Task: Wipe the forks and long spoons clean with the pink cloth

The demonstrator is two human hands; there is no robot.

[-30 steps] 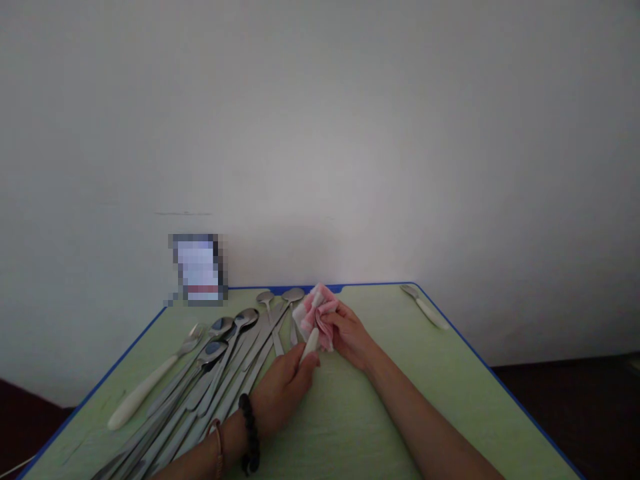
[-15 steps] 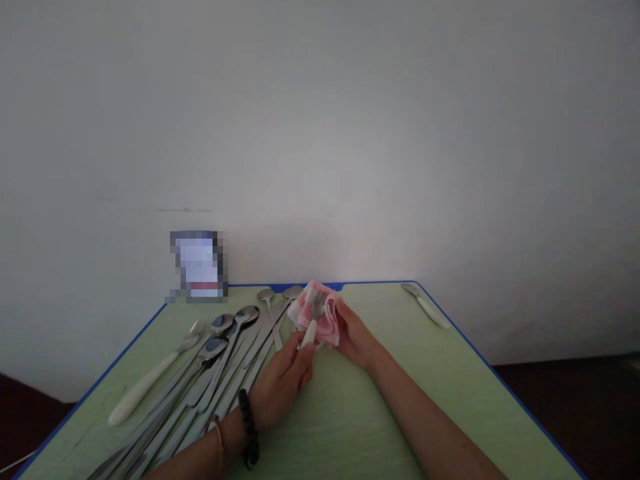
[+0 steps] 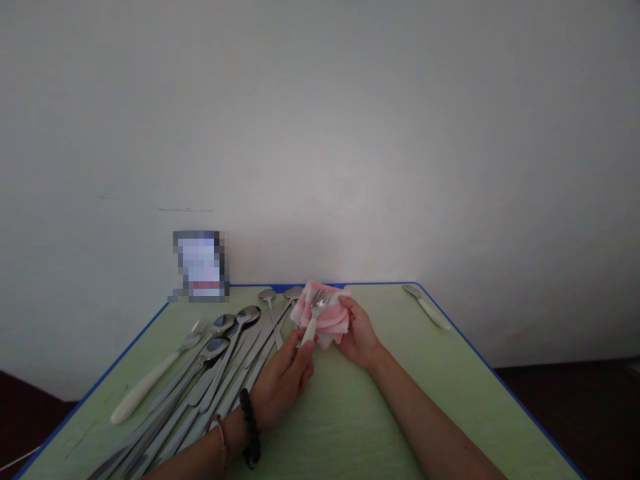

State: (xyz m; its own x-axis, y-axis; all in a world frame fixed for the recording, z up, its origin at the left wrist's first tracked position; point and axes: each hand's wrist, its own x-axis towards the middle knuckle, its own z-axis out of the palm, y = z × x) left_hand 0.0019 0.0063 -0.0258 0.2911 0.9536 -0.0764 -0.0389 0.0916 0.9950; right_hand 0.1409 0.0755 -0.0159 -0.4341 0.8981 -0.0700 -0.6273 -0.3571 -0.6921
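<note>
My left hand (image 3: pixel 287 373) grips the white handle of a fork (image 3: pixel 311 328), its metal tines pointing up and away from me. Behind the fork head spreads a folded pink and white cloth (image 3: pixel 336 319). My right hand (image 3: pixel 359 337) pinches that cloth at its right side, thumb on top and the other fingers underneath, partly hidden. Left of my hands lies a pile of metal spoons and knives (image 3: pixel 220 373), partly covered by my left forearm. Beside the pile rests another white-handled fork (image 3: pixel 150 383).
A single white-handled fork (image 3: pixel 427 308) lies near the far right corner of the green table (image 3: pixel 360 420), which has a blue edge. At the far left a blurred-out upright device (image 3: pixel 201 263) leans by the wall (image 3: pixel 320 133).
The cloth has opened out flatter and shifted slightly right with my right hand. The fork's tines now lie uncovered over it. My left hand stays almost in place.
</note>
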